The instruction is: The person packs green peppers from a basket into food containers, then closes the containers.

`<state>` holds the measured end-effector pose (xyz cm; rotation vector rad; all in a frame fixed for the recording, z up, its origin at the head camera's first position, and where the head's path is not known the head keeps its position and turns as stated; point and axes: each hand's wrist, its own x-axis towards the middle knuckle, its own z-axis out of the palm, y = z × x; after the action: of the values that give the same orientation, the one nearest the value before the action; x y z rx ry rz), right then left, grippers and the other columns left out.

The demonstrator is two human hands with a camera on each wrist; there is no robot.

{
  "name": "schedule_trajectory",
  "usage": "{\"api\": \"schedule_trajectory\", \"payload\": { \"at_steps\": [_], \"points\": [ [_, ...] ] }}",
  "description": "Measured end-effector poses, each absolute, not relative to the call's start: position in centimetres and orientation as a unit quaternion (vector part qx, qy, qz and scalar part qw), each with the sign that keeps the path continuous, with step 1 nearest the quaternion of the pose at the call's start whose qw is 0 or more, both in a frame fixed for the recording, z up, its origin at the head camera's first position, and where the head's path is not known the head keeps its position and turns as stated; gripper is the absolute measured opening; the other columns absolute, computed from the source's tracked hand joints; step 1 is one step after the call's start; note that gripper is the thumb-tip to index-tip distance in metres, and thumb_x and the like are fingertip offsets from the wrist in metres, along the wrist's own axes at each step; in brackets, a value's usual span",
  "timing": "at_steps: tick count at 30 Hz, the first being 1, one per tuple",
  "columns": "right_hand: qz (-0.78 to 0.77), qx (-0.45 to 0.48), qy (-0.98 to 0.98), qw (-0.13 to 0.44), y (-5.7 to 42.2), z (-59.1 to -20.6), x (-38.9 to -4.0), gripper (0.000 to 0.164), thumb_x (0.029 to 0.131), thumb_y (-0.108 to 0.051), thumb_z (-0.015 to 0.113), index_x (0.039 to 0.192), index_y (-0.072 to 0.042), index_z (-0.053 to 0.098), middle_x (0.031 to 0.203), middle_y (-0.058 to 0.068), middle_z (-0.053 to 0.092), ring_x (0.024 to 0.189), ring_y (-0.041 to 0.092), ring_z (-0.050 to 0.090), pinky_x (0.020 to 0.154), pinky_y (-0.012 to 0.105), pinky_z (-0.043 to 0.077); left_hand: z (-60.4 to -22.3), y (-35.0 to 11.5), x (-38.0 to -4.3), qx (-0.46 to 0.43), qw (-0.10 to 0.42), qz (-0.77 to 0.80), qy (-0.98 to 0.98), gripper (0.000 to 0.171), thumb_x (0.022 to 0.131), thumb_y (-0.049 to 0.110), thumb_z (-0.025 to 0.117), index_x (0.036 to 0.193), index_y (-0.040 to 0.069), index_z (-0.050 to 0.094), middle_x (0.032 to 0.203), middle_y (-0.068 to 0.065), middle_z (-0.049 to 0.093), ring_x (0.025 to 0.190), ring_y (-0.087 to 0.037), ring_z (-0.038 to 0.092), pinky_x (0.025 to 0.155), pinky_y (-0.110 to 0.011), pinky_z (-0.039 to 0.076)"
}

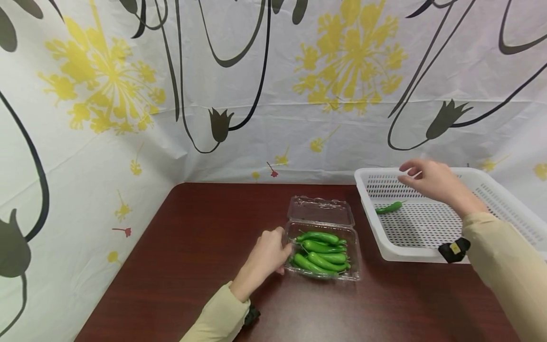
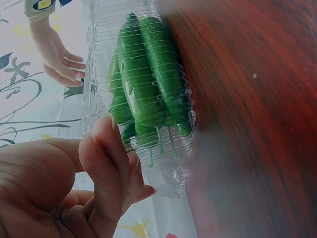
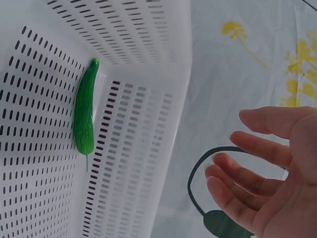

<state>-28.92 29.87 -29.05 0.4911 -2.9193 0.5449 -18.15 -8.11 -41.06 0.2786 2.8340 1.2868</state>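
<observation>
Several green chili peppers (image 1: pixel 321 247) lie side by side in a clear plastic clamshell box (image 1: pixel 356 266), its lid (image 1: pixel 321 211) folded back on the far side. At the box's left edge, my left hand (image 1: pixel 266 251) grips the rim with curled fingers; the left wrist view shows the peppers (image 2: pixel 141 79) through the ribbed plastic. My right hand (image 1: pixel 433 180) hangs above a white perforated basket (image 1: pixel 372 232), fingers relaxed and holding nothing. One green chili pepper (image 1: pixel 390 208) lies in the basket against its left wall, also seen in the right wrist view (image 3: pixel 86 109).
The dark red-brown wooden table (image 1: pixel 222 209) bears both containers, with the basket to the right of the box. A pale cloth (image 1: pixel 265 85) printed with yellow flowers and dark stems hangs behind the table and along its left side.
</observation>
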Motion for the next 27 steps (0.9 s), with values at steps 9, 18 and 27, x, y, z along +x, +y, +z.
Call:
{"api": "schedule_trajectory", "payload": {
  "at_steps": [9,18,27],
  "points": [
    [0.167,0.166,-0.97,0.05,30.4,-29.4,-30.1,0.039,0.1,-0.023,0.06,0.123,0.008,0.06,0.108,0.033,0.064,0.101,0.052,0.063,0.081,0.061,0.05,-40.9,-8.1,-18.1,0.087,0.01,0.412,0.907,0.021,0.093,0.004,0.066,0.11,-0.008,0.061,0.06,-0.004,0.056,0.033,-0.009,0.055,0.035,-0.027,0.048],
    [0.172,0.147,-0.974,0.026,31.0,-29.7,-31.1,0.041,0.099,-0.025,0.061,0.124,0.009,0.059,0.112,0.036,0.061,0.102,0.052,0.06,0.08,0.062,0.049,-40.8,-8.1,-18.1,0.086,0.011,0.411,0.907,0.019,0.093,0.005,0.066,0.108,-0.007,0.061,0.058,-0.004,0.056,0.033,-0.009,0.055,0.035,-0.027,0.048],
    [0.158,0.135,-0.978,0.005,31.4,-30.1,-32.1,0.042,0.099,-0.024,0.06,0.123,0.01,0.058,0.111,0.037,0.06,0.099,0.053,0.058,0.078,0.063,0.048,-40.9,-8.2,-18.2,0.083,0.015,0.405,0.91,0.027,0.093,0.005,0.066,0.116,-0.009,0.06,0.058,-0.004,0.056,0.033,-0.009,0.055,0.036,-0.026,0.048]
  ]
}}
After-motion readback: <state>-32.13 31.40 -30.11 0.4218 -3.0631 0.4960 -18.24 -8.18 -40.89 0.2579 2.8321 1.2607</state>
